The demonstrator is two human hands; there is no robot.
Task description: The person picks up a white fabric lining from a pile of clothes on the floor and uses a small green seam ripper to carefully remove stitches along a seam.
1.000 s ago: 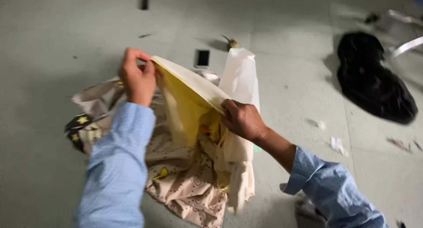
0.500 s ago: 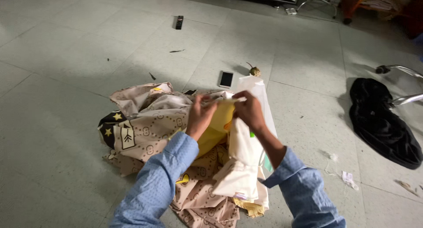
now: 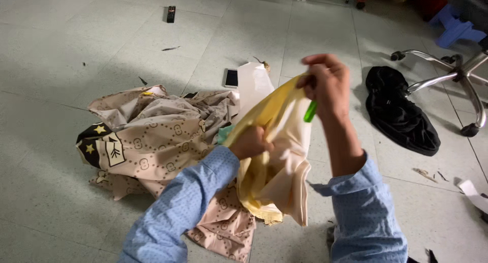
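Right hand: our right hand [image 3: 328,85] is raised above the pile, fingers curled tight and pinching the top edge of the yellow cloth [image 3: 277,156]; a small bright green piece [image 3: 310,111], smooth and stick-shaped, shows just under the palm, and we cannot tell what it is.
Left hand: our left hand [image 3: 250,142] sits lower, fingers closed into a fist around a bunched fold of the same cloth.
Yellow cloth: soft, thin fabric, pale yellow on one face and cream on the other, stretched slanting between the two hands and hanging in loose folds with a hemmed lower edge just above the floor.
Sleeves: both arms wear light blue cotton with a fine dotted weave.
Patterned fabric: a crumpled beige heap [image 3: 157,136] printed with small ring shapes lies on the floor under and to the left of the hands, with a black patch bearing yellow stars at its left end.
Phone: a flat white rectangle with a dark screen [image 3: 231,78] lies just beyond the heap.
Black garment: a glossy, rumpled dark bundle [image 3: 399,113] lies to the right, near a chrome chair base [image 3: 447,72].
Remote: a slim black bar [image 3: 171,14] lies far off.
Floor: large pale grey tiles [image 3: 61,54], matt, with scattered scraps.
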